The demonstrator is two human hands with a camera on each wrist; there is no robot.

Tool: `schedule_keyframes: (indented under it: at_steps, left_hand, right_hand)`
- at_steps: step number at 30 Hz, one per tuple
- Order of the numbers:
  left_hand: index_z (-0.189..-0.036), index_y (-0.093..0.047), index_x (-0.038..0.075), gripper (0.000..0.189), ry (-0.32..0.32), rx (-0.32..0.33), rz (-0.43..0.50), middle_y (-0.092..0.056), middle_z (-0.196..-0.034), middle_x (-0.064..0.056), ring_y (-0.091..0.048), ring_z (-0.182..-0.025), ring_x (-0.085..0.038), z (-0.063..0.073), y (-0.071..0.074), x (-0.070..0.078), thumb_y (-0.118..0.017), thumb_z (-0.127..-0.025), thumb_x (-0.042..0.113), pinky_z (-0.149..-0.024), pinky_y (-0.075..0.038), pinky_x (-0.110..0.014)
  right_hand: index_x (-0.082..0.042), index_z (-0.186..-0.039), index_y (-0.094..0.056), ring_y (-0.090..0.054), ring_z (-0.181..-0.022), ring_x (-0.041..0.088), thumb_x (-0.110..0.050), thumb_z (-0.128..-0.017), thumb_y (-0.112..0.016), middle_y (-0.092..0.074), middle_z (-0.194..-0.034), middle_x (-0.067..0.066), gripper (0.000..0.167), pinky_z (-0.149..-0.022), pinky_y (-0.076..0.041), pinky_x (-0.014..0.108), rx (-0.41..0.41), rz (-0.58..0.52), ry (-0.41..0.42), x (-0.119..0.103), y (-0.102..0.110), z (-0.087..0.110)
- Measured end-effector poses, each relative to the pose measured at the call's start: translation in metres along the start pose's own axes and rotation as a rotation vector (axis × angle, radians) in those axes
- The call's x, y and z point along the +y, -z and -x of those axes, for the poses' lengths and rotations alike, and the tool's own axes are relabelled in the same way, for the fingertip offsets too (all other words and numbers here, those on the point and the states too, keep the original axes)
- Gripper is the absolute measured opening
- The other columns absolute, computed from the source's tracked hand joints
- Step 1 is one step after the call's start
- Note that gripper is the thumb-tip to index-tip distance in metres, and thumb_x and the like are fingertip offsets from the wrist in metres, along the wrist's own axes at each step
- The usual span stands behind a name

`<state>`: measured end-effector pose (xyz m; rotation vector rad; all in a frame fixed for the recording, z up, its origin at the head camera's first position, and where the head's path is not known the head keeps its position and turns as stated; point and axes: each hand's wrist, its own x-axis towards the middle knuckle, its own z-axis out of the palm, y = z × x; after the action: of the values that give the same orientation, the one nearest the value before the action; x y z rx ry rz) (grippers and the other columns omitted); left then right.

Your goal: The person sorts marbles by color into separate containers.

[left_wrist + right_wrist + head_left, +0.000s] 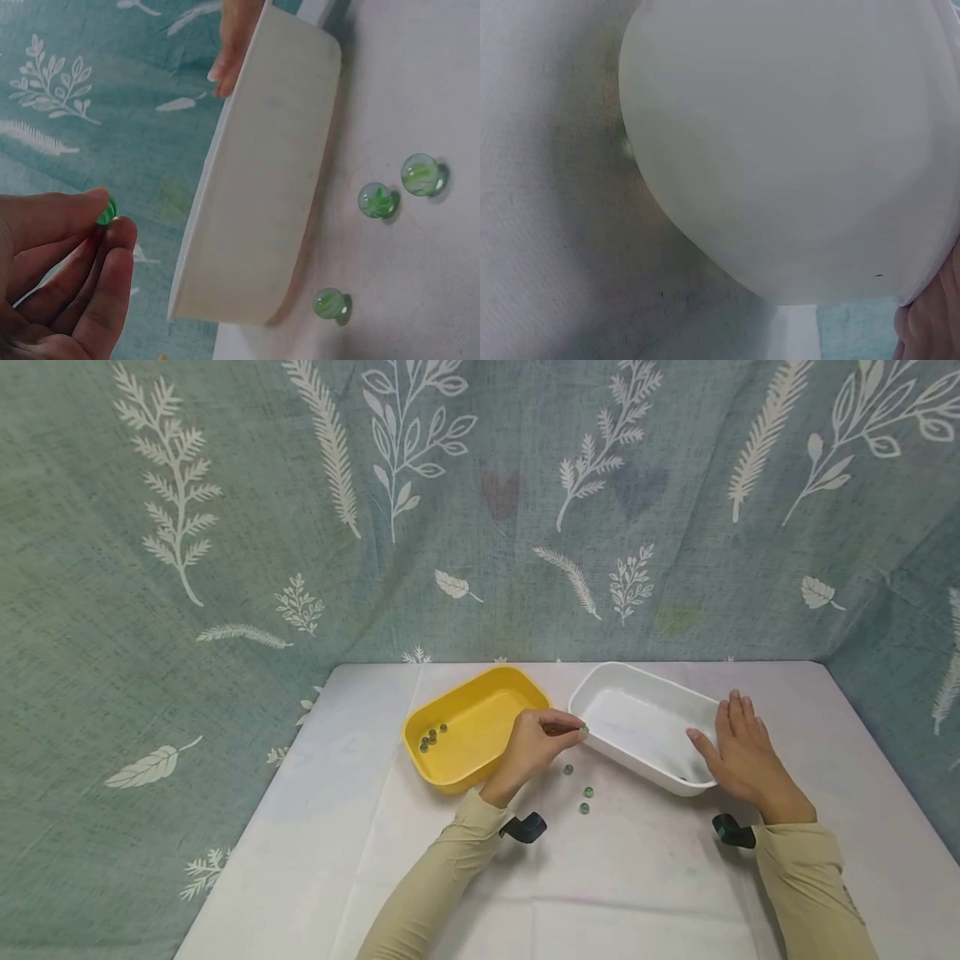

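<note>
Between thumb and fingertips my left hand (pixel 528 747) pinches a clear green marble (pixel 109 212), held just above the near-left rim of the white tray (pixel 637 764). My right hand (pixel 750 764) lies with fingers straight at the right end of that tray, its thumb reaching over the rim. Inside the white tray a small dark spot, perhaps a marble (pixel 682 778), shows near the right corner. Three loose marbles (pixel 379 201) with green swirls sit on the table in front of the tray. The right wrist view shows mostly the tray's outer wall (pixel 780 150).
A yellow tray (pixel 487 718) stands left of the white one, behind my left forearm, with several marbles (pixel 432 734) at its left end. A white cloth covers the table (pixel 600 877). Green patterned fabric (pixel 495 568) hangs along the back and sides.
</note>
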<state>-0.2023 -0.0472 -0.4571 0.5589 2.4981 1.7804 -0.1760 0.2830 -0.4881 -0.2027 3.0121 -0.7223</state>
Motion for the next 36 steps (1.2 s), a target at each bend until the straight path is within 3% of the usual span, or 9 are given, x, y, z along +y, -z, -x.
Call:
schedule_keyframes:
  at_steps: [36]
  left_hand:
    - [-0.103,-0.081,0.004,0.017,-0.046,-0.052,0.063,-0.080,-0.103,-0.014,-0.075,-0.088,-0.010,-0.041,-0.024,0.018,-0.080,-0.091,0.014,-0.079,-0.061,-0.021]
  right_hand:
    - [0.021,-0.155,0.007,0.018,-0.154,0.056,-0.061,-0.109,-0.023,0.020,-0.164,0.039,0.098,-0.125,0.007,0.069,-0.003,-0.021,-0.018,-0.001,-0.001,0.000]
